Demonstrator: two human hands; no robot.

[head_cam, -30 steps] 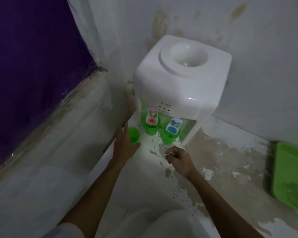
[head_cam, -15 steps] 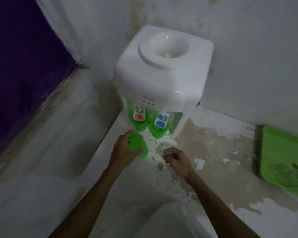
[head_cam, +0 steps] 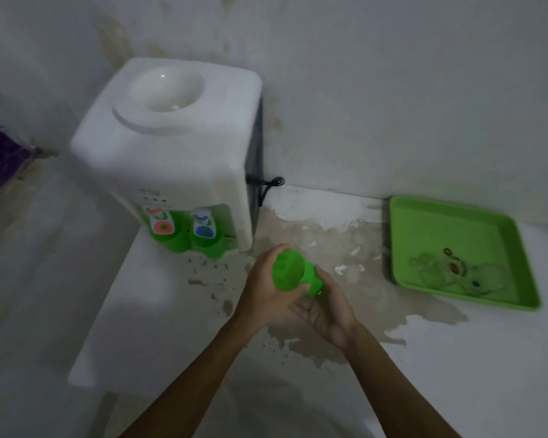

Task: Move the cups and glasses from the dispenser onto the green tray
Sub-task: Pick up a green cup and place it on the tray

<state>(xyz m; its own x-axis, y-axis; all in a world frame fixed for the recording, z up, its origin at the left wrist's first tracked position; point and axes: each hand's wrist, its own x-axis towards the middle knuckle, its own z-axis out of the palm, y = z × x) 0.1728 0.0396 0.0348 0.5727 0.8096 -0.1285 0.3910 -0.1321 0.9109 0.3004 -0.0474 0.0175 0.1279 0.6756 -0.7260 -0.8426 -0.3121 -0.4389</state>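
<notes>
Cups of green plastic (head_cam: pixel 181 237) are left under the white dispenser (head_cam: pixel 174 147); one green plastic cup (head_cam: pixel 293 273) is held by left hand (head_cam: pixel 268 294) and right hand (head_cam: pixel 326 308), away from the green tray (head_cam: pixel 424 222).

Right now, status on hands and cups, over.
Both hands, left and right, on one green cup. Two cups at dispenser. Tray path clear.
</notes>
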